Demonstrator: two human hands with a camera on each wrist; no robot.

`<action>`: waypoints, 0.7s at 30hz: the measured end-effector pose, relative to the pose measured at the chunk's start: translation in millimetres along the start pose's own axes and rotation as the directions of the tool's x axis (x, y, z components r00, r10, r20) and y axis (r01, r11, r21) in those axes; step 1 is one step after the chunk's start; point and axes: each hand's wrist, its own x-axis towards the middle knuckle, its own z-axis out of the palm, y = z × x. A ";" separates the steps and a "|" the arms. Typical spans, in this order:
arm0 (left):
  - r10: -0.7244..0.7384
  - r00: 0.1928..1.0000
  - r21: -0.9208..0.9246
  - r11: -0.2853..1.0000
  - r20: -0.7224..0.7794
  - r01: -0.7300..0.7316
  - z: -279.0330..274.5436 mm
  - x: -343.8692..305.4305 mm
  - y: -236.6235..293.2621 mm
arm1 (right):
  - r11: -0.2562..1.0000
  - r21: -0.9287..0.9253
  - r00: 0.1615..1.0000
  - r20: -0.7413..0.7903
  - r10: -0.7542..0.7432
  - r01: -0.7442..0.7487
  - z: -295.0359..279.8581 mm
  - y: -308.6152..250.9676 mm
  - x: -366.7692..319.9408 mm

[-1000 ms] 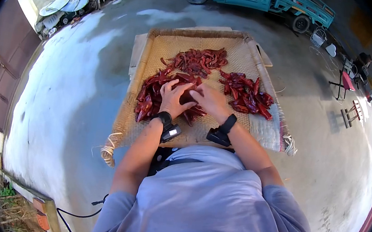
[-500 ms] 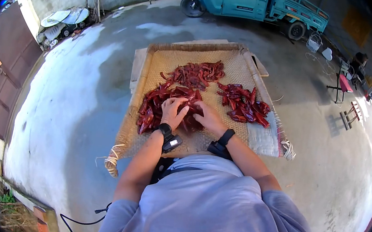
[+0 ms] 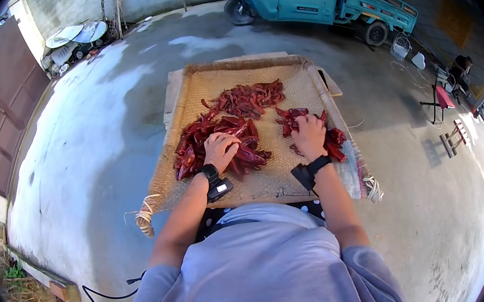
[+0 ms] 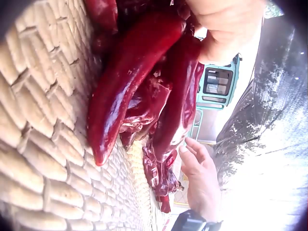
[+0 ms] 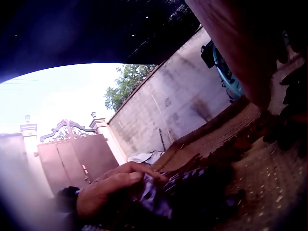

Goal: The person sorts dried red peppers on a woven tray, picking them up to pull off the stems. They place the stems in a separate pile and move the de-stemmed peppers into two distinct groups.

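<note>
chilies (image 3: 248, 99) in three piles on woven tray (image 3: 287, 177).
left hand (image 3: 221, 150) rests on left pile (image 3: 195, 140), whether grasping: cannot tell; right hand (image 3: 310, 137) at right pile (image 3: 336, 144), fingers loosely extended, released.

In the head view, the right hand (image 3: 309, 136) hides the middle of a pile of peppers (image 3: 336, 144); toward 8 o'clock from it, the left hand (image 3: 221, 150) covers part of another pile. The truck (image 3: 306, 4), toward 1 o'clock, is cut off by the top edge, its lettering too small to read. The shirt (image 3: 276, 268) runs off at 6 o'clock. Both wrist views crop their near hand toward 1 o'clock; in the right wrist view, deep shade blurs the peppers at 3 o'clock.
</note>
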 end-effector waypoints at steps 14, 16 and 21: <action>0.117 0.987 0.107 0.989 -0.111 -0.105 0.9 3.4 8.9 | 0.984 -0.081 0.983 0.077 0.165 -0.159 19.9 50.6 21.5; 0.136 0.988 0.098 0.987 -0.077 -0.129 2.6 4.1 6.6 | 0.994 0.038 0.994 -0.004 0.105 -0.105 5.7 35.6 24.6; 0.172 0.974 0.071 0.984 -0.148 -0.163 5.6 3.8 9.8 | 0.688 0.690 0.967 0.245 0.074 -0.227 10.6 -9.5 27.1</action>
